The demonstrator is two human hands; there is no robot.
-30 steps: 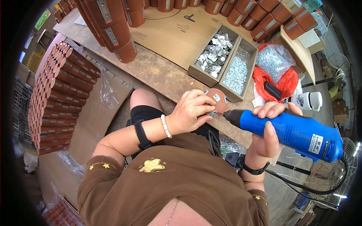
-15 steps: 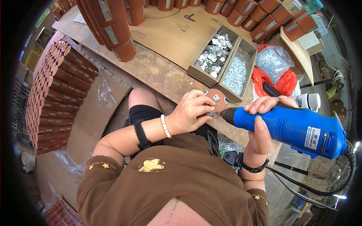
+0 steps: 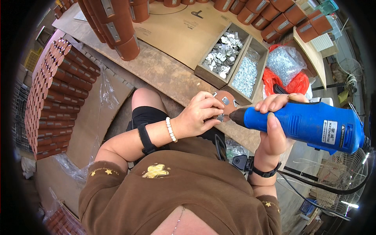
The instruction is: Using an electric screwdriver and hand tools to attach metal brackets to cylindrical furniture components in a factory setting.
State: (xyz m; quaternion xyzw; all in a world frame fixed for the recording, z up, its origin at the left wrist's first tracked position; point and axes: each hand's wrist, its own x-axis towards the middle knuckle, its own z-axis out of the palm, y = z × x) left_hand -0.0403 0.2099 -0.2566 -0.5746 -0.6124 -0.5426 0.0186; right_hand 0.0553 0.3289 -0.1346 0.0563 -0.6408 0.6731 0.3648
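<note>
My left hand (image 3: 197, 114) is at the table's front edge. Its fingers and thumb are closed at the rim of a round reddish-brown piece (image 3: 227, 96), pinching a small metal clip (image 3: 220, 117) there. Other metal bits sit around that rim. In my right hand (image 3: 271, 137) is a blue corded electric screwdriver (image 3: 299, 123), gripped round its body and lying nearly level. Its dark nose points left and meets the clip beside my left fingertips. The exact contact at the bit is too small to make out.
Beyond my hands stand a wooden box of flat metal clips (image 3: 209, 74) and a box of screws (image 3: 236, 92). A bag of screws (image 3: 286, 64) lies in red plastic at the right. Reddish-brown pots (image 3: 127, 49) stack on the table; more (image 3: 58, 102) pile up at the left.
The screwdriver's rear end has risen a little, so the tool lies more level. Its nose stays at the clip. My left hand keeps its pinch, and the view has shifted slightly.
</note>
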